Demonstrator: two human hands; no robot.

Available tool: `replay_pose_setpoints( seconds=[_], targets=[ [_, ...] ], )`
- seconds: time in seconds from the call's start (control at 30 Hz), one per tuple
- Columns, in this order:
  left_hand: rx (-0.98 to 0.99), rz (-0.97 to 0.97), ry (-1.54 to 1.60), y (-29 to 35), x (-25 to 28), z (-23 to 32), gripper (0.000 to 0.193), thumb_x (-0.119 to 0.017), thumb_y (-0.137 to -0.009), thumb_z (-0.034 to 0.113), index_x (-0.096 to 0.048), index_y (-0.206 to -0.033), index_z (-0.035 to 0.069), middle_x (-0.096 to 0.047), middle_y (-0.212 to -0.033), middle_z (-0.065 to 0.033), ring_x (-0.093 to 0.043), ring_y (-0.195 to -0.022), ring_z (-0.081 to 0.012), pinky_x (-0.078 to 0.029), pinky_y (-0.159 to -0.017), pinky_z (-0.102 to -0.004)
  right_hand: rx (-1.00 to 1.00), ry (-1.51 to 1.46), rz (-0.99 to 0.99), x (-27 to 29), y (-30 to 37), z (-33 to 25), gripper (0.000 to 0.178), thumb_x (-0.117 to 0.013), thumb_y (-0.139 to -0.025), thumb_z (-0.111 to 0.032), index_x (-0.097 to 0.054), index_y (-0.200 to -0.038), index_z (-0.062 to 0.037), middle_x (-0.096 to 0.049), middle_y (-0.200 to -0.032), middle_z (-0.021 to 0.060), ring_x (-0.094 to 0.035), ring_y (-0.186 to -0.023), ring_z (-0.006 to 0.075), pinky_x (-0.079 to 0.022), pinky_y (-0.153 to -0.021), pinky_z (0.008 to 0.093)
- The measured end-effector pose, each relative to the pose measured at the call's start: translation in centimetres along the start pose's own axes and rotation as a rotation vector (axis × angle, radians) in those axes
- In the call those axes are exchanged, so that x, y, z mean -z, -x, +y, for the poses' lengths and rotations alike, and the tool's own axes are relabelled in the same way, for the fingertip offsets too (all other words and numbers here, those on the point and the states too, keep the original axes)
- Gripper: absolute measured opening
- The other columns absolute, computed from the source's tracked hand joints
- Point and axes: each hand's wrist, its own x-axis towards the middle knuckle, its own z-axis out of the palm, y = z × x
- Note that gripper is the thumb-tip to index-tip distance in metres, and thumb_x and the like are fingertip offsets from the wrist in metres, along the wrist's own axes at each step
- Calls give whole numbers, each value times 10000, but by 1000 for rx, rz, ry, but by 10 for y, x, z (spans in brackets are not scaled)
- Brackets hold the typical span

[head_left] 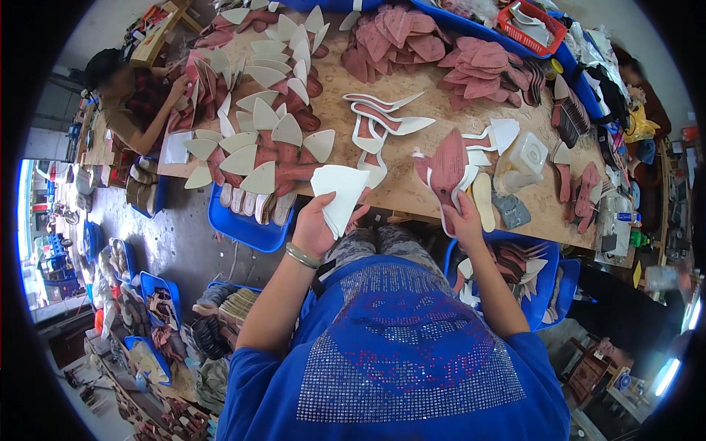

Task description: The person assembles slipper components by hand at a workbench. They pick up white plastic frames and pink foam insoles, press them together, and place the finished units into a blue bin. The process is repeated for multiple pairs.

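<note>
My left hand [315,228] is closed on a small stack of white, pointed sheet pieces [340,192], held at the near table edge with the tip down. My right hand [465,222] grips a reddish-brown shoe insole [446,165] by its narrow end; a white strip runs along part of its rim. That insole is tilted over the table edge. Beyond my hands lie white curved outline strips [390,117], looped over each other. To the right of the insole are a cream insole-shaped piece [482,202], a grey block [511,212] and a translucent plastic container [523,163].
Reddish insoles with pale tips [276,140] are fanned out on the table's left. Plain reddish pieces [397,42] are piled at the back near a red basket [531,28]. Blue bins [250,229] stand below the near edge. A co-worker [129,99] sits at left.
</note>
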Motion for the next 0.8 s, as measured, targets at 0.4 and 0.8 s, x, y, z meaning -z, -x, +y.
replay_pose_setpoints(
  seconds=[0.4, 0.8],
  targets=[
    [-17, 28, -15, -4, 3, -5, 584, -400, -922, 248, -243, -1422, -9, -442, -1353, -254, -540, -1151, -384, -537, -644, -316, -122, -398, -97, -51, -77, -38, 489, -571, -858, -23, -410, -1319, -52, -592, -1173, 112, -649, -893, 208, -507, -772, 288],
    [-153, 126, 111, 9, 1, 11, 538, -370, -925, 204, -261, -1403, -19, -453, -1341, -252, -517, -1168, -405, -499, -883, -435, -235, -146, -427, -84, -148, -92, 589, -596, -807, 31, -410, -1358, -61, -592, -1166, 102, -659, -850, 201, -547, -765, 325]
  ],
)
